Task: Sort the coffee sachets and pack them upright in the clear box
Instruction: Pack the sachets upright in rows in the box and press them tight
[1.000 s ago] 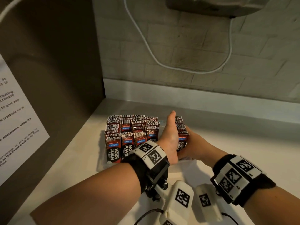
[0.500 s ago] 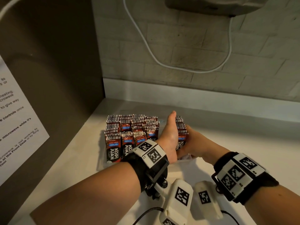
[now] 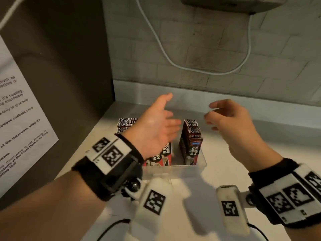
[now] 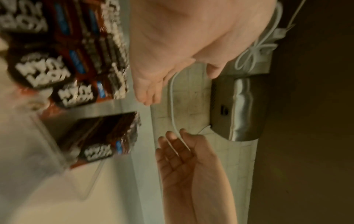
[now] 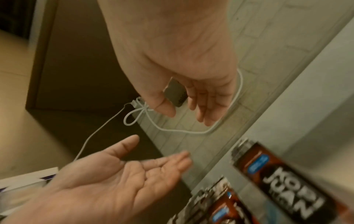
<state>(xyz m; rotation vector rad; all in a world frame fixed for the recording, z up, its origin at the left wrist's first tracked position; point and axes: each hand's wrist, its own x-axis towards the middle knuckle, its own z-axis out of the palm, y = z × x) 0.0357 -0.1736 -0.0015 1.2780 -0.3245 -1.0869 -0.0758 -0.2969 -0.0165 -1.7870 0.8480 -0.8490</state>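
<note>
Hovering hands hide sachets overhead.

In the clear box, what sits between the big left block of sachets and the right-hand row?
Nothing: the head view shows a bare gap of clear plastic box between the red-brown sachets and the right-hand row.

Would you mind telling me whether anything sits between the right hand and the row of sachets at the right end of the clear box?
Nothing visible does. The right hand hovers open just right of and above that sachet row, with only air between them. The left hand, also open, is on the row's other side, over the clear box.
</note>
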